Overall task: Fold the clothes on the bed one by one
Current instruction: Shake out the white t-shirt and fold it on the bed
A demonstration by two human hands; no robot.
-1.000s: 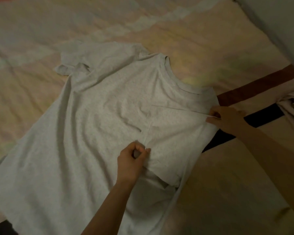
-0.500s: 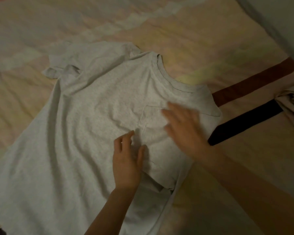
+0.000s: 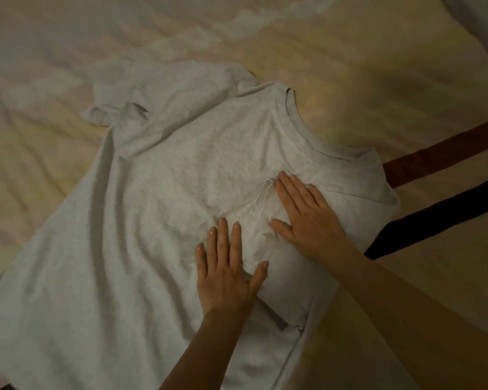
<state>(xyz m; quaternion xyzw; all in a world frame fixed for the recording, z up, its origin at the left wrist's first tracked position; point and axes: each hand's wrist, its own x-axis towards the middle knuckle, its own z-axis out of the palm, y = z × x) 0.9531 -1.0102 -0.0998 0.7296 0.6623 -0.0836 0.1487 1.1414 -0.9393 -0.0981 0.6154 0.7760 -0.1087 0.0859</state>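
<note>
Lying across the bed (image 3: 378,66), spread out: pale grey T-shirt (image 3: 152,206), one sleeve folded inward over the chest. Pressing flat on that folded sleeve: right hand (image 3: 307,218), fingers (image 3: 286,190) spread wide, gripping nothing. Resting just beside it on the shirt: left hand (image 3: 226,274), fingers likewise splayed, palm down.

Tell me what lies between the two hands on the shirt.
In the head view, between the left hand and right hand lies the folded-in sleeve's hem edge on the grey T-shirt.
</note>
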